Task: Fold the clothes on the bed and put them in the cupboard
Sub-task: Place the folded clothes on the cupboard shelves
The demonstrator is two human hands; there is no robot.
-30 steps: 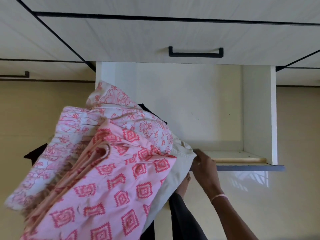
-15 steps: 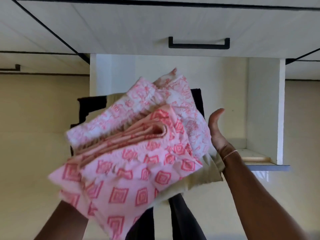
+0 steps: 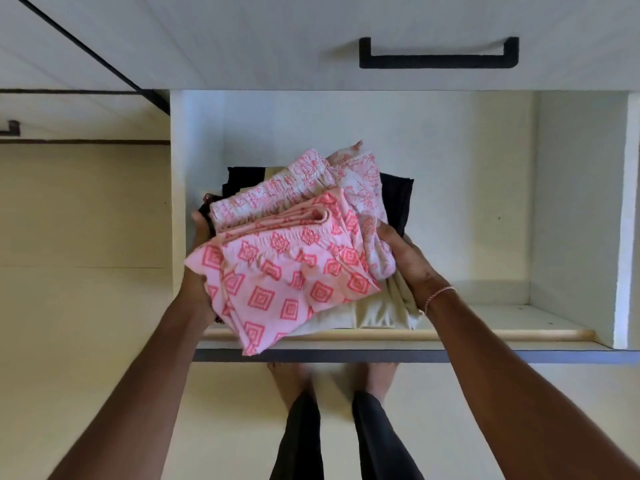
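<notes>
Clothes stack [image 3: 287,271] on shelf [image 3: 502,320]; right hand [image 3: 412,265] grasps side; left hand [image 3: 197,282] mostly hidden, grip unclear.

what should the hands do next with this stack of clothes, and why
Probably slide the stack of clothes deeper into the cupboard before letting go. The left hand and right hand hold it by its sides near the front of the shelf, and a corner of the pink diamond-print piece hangs past the shelf's front edge, so it might slip out.
</notes>
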